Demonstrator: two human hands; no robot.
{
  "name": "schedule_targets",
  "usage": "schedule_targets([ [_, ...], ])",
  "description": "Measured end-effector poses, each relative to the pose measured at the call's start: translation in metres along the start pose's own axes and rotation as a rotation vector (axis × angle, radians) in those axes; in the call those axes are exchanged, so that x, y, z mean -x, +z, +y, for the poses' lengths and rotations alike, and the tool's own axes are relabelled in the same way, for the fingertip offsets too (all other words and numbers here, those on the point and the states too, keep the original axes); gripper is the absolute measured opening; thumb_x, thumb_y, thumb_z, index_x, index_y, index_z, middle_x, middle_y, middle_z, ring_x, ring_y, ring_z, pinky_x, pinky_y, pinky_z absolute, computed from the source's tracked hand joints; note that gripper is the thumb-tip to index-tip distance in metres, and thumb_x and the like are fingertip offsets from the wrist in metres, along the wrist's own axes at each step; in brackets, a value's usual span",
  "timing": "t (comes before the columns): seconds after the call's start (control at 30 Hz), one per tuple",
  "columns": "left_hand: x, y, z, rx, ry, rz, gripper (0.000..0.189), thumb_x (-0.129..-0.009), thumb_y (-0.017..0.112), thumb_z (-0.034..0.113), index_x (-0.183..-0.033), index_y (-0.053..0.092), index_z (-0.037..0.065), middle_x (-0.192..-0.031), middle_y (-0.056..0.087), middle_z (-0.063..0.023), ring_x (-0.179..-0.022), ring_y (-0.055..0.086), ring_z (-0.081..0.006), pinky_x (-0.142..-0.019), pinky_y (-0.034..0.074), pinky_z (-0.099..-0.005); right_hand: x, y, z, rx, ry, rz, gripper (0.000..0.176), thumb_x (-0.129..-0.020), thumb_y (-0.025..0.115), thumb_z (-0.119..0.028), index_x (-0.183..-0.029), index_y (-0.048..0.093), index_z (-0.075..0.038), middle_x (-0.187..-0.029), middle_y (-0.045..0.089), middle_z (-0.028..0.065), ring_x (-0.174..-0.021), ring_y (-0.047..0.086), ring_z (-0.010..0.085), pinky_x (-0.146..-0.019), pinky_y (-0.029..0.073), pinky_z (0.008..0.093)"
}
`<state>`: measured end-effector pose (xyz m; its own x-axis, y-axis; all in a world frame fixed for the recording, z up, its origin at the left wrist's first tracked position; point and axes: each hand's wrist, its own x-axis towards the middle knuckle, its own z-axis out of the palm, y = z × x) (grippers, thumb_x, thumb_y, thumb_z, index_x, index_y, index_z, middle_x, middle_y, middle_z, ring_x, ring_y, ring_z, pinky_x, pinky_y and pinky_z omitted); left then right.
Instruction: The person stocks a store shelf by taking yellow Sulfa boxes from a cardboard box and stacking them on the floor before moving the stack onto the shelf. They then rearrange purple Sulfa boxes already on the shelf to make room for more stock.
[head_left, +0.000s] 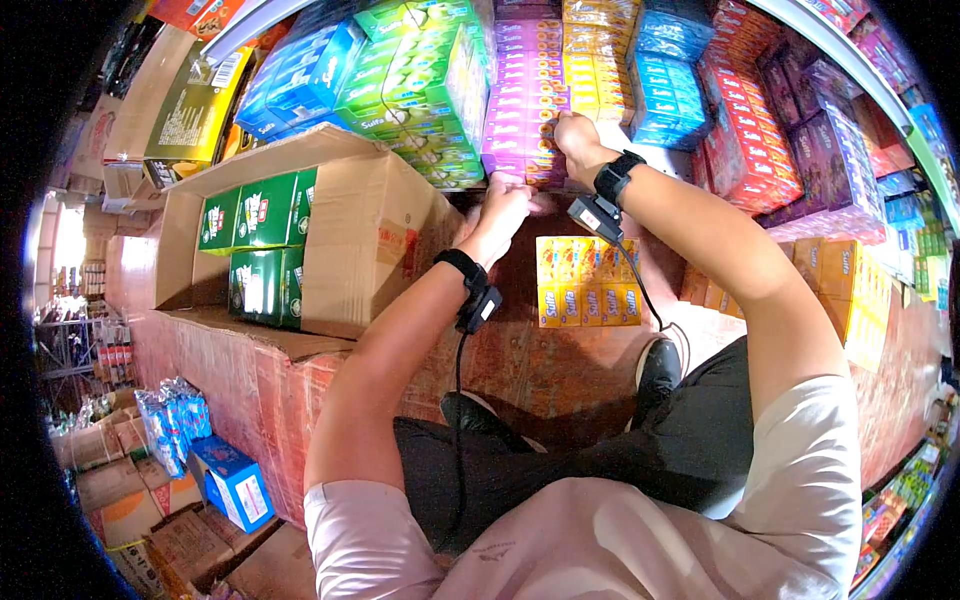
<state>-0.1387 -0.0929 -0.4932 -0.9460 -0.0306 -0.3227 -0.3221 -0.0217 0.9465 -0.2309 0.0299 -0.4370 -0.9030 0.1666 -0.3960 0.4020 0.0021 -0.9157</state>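
Note:
My left hand [503,207] reaches up to the bottom of a stack of purple boxes [522,90] on the shelf, fingers curled at its lowest box. My right hand [575,137] presses against the right side of the same purple stack, next to the yellow boxes [597,60]. Both wrists carry black bands with small devices and cables. Whether either hand actually grips a box is hard to tell; both touch the purple stack.
An open cardboard carton [365,235] with green boxes [262,210] stands at left on larger brown cartons. A yellow pack [587,280] lies below my hands. Green, blue and red box stacks fill the shelf. More cartons and a blue box [235,482] sit lower left.

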Motion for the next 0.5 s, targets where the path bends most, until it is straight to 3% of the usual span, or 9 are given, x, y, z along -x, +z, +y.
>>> schedule_targets([
  [0.1, -0.006, -0.009, 0.011, 0.037, -0.069, -0.083, 0.023, -0.091, 0.049, 0.007, -0.113, 0.047, 0.003, -0.106, 0.062, -0.0113, -0.082, 0.063, -0.0186, -0.078, 0.049, -0.0324, -0.052, 0.006, 0.041, 0.001, -0.091, 0.019, 0.039, -0.097, 0.039, -0.019, -0.119, 0.056, 0.008, -0.115, 0.064, 0.0232, -0.104, 0.062, 0.031, -0.087, 0.048, 0.0403],
  [0.23, -0.003, 0.0, 0.017, -0.16, -0.026, -0.131, 0.024, -0.093, 0.047, 0.01, -0.116, 0.052, 0.005, -0.107, 0.062, -0.009, -0.087, 0.064, -0.0194, -0.08, 0.049, -0.0345, -0.055, -0.001, 0.027, -0.045, -0.046, -0.131, 0.038, -0.097, 0.04, -0.022, -0.121, 0.058, 0.002, -0.116, 0.064, 0.0227, -0.103, 0.063, 0.0339, -0.087, 0.048, 0.0404],
  [0.37, -0.007, 0.015, 0.028, 0.037, -0.165, -0.091, 0.021, -0.096, 0.049, 0.015, -0.113, 0.054, 0.005, -0.105, 0.062, -0.0087, -0.091, 0.063, -0.0198, -0.077, 0.048, -0.032, -0.062, 0.007, 0.034, 0.057, -0.018, -0.078, 0.039, -0.097, 0.04, -0.024, -0.12, 0.059, 0.002, -0.117, 0.063, 0.0238, -0.106, 0.062, 0.0348, -0.089, 0.048, 0.0404],
  [0.5, -0.005, 0.019, 0.031, -0.122, -0.043, -0.031, 0.019, -0.096, 0.049, 0.015, -0.11, 0.056, 0.004, -0.102, 0.062, -0.0085, -0.089, 0.059, -0.0166, -0.074, 0.048, -0.0292, -0.076, 0.009, 0.047, 0.099, -0.014, -0.054, 0.039, -0.098, 0.041, -0.024, -0.119, 0.06, 0.002, -0.12, 0.062, 0.0241, -0.11, 0.061, 0.0356, -0.091, 0.047, 0.0404],
])
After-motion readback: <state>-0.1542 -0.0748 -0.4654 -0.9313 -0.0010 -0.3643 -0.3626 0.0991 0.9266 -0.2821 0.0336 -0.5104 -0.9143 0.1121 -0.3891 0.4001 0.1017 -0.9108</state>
